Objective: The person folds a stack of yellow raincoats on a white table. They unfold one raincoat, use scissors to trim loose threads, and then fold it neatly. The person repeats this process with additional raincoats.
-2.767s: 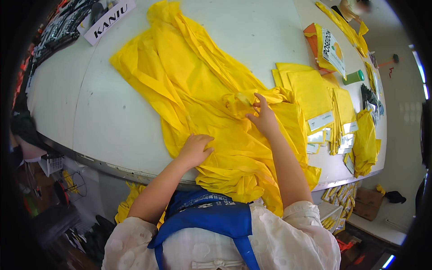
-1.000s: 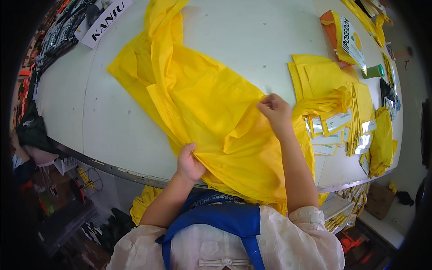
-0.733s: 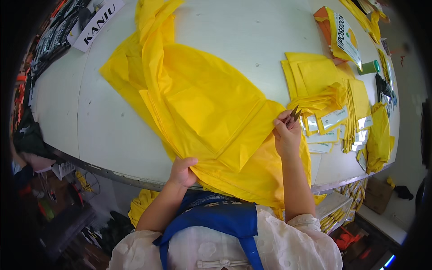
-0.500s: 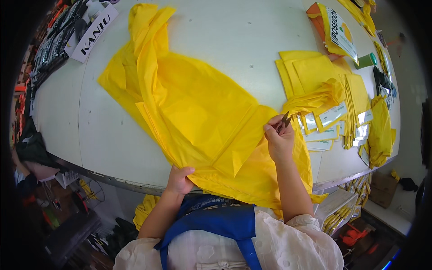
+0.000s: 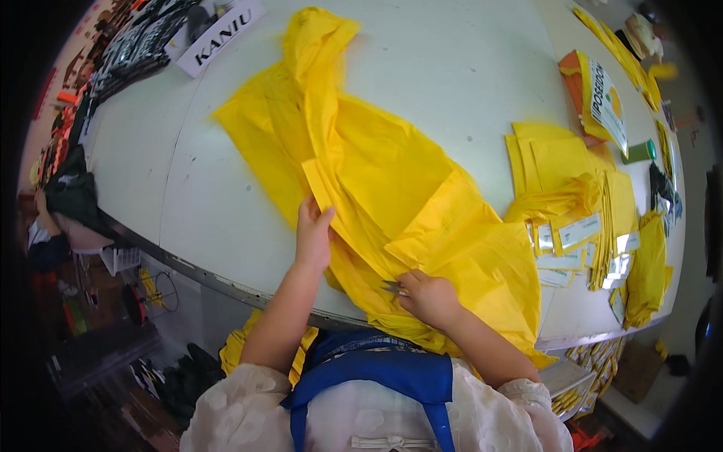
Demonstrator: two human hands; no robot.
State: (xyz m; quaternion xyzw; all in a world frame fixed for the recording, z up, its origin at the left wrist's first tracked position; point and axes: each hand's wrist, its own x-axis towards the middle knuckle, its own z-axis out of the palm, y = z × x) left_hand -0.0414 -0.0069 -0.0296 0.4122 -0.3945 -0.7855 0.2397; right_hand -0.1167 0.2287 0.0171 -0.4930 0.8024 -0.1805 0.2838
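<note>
A large yellow garment [image 5: 399, 181] of thin, creased fabric lies spread over the white table, its near edge hanging over the front towards my apron. My left hand [image 5: 313, 235] pinches a stitched edge of it left of the middle, thumb on top. Closer to the table's front, my right hand [image 5: 431, 300] is closed round a small pair of thread snips [image 5: 392, 287]. The dark blades point left, low over the fabric next to the seam. Most of the snips' handle is hidden in my fingers.
Folded yellow pieces [image 5: 553, 158] and packets with white labels are stacked at the right, by a green cylinder [image 5: 640, 151] and a printed bag [image 5: 602, 105]. A white box [image 5: 218, 38] stands far left. The table's metal edge [image 5: 188, 264] curves along the front.
My right hand has come down and left with the snips to the near seam. My left hand has moved up along the garment's edge. The view has shifted, so the table appears displaced rightward.
</note>
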